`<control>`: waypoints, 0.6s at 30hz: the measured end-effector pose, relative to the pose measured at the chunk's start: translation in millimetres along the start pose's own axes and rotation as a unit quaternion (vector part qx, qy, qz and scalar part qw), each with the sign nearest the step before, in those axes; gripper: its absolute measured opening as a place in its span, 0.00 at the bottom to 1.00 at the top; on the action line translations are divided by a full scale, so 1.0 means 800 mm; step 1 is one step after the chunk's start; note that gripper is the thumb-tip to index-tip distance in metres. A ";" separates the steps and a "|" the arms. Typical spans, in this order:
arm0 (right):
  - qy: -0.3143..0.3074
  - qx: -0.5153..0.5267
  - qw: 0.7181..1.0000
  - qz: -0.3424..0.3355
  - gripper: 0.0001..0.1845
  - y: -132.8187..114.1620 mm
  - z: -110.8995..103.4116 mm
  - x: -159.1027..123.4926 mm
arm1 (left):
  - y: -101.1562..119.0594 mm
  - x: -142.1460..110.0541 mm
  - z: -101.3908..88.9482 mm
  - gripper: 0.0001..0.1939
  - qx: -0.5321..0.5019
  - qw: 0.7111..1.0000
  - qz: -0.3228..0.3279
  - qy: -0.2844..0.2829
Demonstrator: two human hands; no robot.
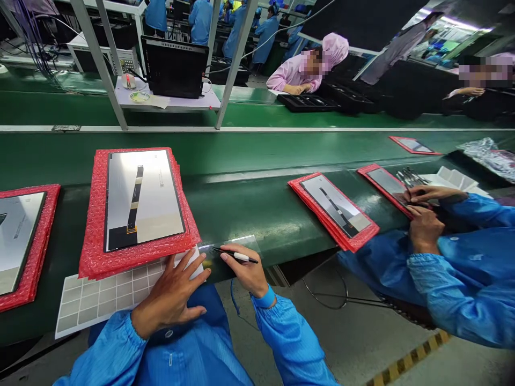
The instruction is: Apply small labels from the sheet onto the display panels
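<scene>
My left hand point(171, 292) lies with its fingers spread over the right end of a sheet of pale square stickers point(98, 297). Its fingertips are by the lower edge of a stack of red bubble-wrap bags point(93, 236). On that stack rests a display panel point(156, 212), silvery side up, with a dark flat ribbon cable across its back. Between the thumb and fingers of my right hand point(249, 273) is a slim black-and-white pen point(243, 257), its dark tip pointing left. Beneath this hand a clear plastic sheet point(249, 242) lies at the table edge.
Another panel point(18, 230) on red bags lies at far left, and one more panel point(333, 201) to the right. Beyond it, a co-worker's hands point(426, 225) work over a panel. A monitor point(175, 67) stands on a shelf behind the green table point(241, 153).
</scene>
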State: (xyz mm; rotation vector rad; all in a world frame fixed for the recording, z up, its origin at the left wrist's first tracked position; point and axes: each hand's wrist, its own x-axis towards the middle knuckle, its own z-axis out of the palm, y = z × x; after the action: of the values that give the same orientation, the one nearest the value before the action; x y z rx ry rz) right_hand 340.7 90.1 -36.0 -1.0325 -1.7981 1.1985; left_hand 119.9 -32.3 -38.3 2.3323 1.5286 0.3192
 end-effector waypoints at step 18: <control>-0.037 -0.030 0.999 0.021 0.06 0.009 0.002 -0.006 | -0.006 -0.006 0.014 0.52 0.012 1.000 -0.001 0.000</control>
State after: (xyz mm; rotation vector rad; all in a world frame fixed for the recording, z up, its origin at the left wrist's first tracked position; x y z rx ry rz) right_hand 342.6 86.8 -43.6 -1.0772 -1.8893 1.2282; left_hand 117.9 -36.3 -50.7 2.3477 1.5434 0.3013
